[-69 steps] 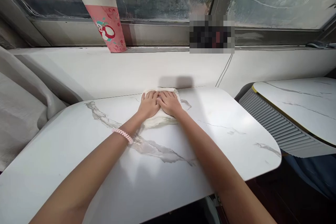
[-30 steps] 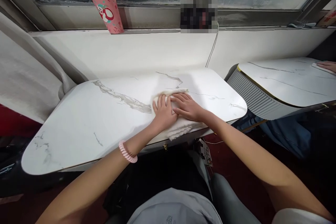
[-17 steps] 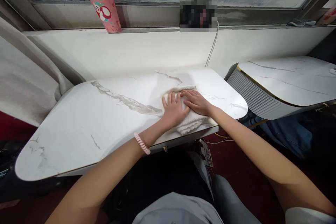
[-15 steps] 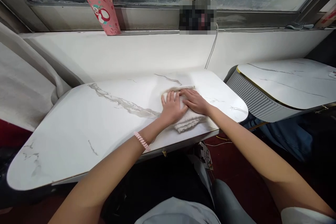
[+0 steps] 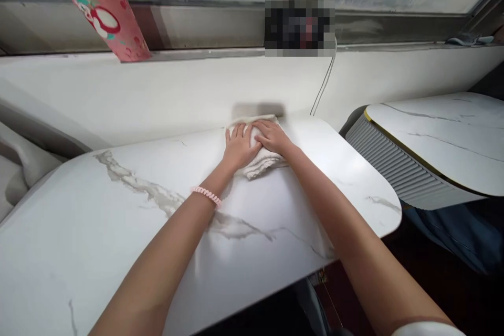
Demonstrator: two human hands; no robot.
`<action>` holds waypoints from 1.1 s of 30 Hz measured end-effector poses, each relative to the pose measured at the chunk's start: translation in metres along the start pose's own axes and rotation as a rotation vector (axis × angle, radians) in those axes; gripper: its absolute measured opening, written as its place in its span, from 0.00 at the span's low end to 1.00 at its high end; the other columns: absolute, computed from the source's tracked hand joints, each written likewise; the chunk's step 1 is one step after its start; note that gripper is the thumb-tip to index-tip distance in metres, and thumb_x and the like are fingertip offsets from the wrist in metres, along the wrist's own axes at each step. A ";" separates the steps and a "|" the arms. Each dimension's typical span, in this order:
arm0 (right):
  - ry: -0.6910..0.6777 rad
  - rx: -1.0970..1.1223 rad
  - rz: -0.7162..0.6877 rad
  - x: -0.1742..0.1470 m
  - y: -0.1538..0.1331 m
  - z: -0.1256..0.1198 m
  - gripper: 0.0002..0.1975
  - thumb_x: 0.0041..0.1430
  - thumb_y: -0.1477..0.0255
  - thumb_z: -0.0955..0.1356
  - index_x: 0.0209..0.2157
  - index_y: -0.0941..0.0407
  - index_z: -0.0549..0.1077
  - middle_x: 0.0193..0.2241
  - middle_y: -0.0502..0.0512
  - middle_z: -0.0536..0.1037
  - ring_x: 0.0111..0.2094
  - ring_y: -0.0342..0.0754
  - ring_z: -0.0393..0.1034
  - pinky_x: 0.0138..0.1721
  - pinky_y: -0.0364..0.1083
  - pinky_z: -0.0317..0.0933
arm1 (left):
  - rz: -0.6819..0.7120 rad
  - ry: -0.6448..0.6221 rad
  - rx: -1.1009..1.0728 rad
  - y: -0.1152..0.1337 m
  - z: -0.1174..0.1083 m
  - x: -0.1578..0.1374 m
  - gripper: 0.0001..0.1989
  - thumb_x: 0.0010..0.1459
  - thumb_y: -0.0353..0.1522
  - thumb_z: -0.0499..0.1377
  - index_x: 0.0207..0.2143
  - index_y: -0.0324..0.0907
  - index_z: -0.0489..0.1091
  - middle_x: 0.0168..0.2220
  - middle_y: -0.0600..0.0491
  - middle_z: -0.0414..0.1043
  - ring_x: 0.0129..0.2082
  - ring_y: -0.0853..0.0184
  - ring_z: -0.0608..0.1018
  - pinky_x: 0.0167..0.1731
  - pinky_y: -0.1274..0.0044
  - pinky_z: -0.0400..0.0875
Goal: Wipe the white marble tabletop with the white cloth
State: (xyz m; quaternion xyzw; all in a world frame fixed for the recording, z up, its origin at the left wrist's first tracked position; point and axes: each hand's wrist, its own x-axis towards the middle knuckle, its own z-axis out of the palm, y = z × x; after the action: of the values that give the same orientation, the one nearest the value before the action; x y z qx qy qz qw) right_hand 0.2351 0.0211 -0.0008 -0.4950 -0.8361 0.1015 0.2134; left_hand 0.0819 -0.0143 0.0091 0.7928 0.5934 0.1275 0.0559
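Observation:
A folded white towel point(image 5: 260, 166) lies on the white marble-patterned tabletop point(image 5: 94, 231), close to its back edge by the wall. My left hand point(image 5: 241, 148) rests flat on the towel's left part, fingers spread and pointing to the wall. Just right of it, my right hand point(image 5: 272, 137) also presses flat on the towel, its fingers stretched out towards the left. The thumbs are close together over the cloth. A pink coiled band point(image 5: 207, 195) circles my left wrist. Much of the towel's top is covered by my hands.
On the window sill a pink paper cup point(image 5: 108, 16) stands at the left. A pixelated dark object point(image 5: 298, 29) is near the middle, with a thin cable point(image 5: 325, 81) running down. A second marbled table point(image 5: 457, 136) with a ribbed side is at the right.
Both hands and the towel have moved away from me over the tabletop to its back edge. The view has come closer to the table and wall.

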 end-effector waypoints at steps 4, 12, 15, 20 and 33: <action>0.019 -0.019 0.025 0.023 0.013 0.000 0.25 0.62 0.71 0.61 0.60 0.61 0.67 0.61 0.62 0.69 0.63 0.57 0.59 0.65 0.56 0.50 | 0.027 0.039 0.000 -0.006 0.004 0.027 0.31 0.68 0.42 0.46 0.68 0.37 0.54 0.70 0.42 0.54 0.71 0.56 0.55 0.69 0.56 0.43; 0.028 0.046 0.043 0.033 0.019 -0.007 0.23 0.63 0.70 0.62 0.58 0.58 0.70 0.57 0.59 0.73 0.59 0.56 0.62 0.63 0.56 0.53 | 0.016 0.091 -0.020 -0.006 0.009 0.042 0.30 0.68 0.43 0.44 0.67 0.38 0.56 0.68 0.40 0.58 0.69 0.54 0.58 0.68 0.52 0.44; 0.018 0.070 0.048 0.026 0.018 -0.008 0.24 0.65 0.69 0.61 0.60 0.57 0.68 0.60 0.58 0.70 0.61 0.55 0.60 0.64 0.56 0.51 | -0.007 0.077 0.006 0.001 0.007 0.037 0.30 0.69 0.42 0.44 0.68 0.36 0.54 0.69 0.40 0.55 0.70 0.54 0.56 0.68 0.52 0.43; 0.014 0.090 0.041 0.006 0.021 -0.011 0.25 0.67 0.65 0.60 0.62 0.56 0.67 0.63 0.58 0.67 0.65 0.56 0.58 0.66 0.58 0.48 | -0.046 0.049 0.031 0.021 0.004 0.019 0.30 0.69 0.41 0.43 0.69 0.35 0.53 0.70 0.39 0.53 0.71 0.54 0.55 0.68 0.53 0.44; 0.013 0.081 -0.190 -0.114 0.019 -0.038 0.25 0.69 0.56 0.58 0.60 0.54 0.68 0.60 0.62 0.71 0.62 0.58 0.63 0.63 0.61 0.56 | -0.089 0.088 0.107 0.118 0.015 -0.091 0.32 0.68 0.38 0.45 0.69 0.27 0.52 0.68 0.27 0.53 0.69 0.40 0.56 0.64 0.46 0.49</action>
State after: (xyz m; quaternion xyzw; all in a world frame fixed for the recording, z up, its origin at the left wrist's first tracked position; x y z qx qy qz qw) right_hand 0.3155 -0.0708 -0.0032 -0.4051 -0.8731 0.1113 0.2475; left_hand 0.1711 -0.1341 0.0104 0.7612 0.6358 0.1278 -0.0070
